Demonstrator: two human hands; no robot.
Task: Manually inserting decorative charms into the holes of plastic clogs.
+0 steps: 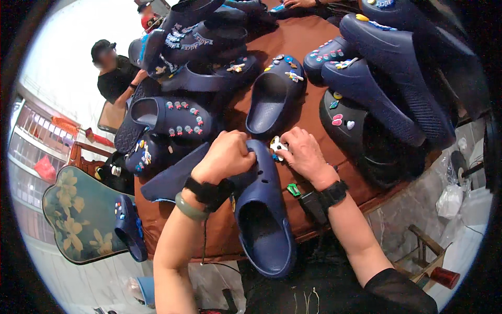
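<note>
A navy blue clog (260,189) with bare holes in its upper lies heel toward me at the near edge of the brown-covered table. My left hand (226,156) is closed at the toe of this clog, its curled fingers against the upper. Just right of the toe, my right hand (305,155) pinches a small white shoe charm (278,148) with dark spots between thumb and fingers. Another blue clog (273,102), charms on its toe, sits straight ahead. A small green piece (294,189) lies below my right hand, beside a black object (314,205).
Piled clogs with charms (191,78) crowd the left, and more blue clogs (387,73) stack up at right beside a black clog (348,123). A flowered chair back (78,214) stands left of the table (308,36). Other people (112,73) are across the table.
</note>
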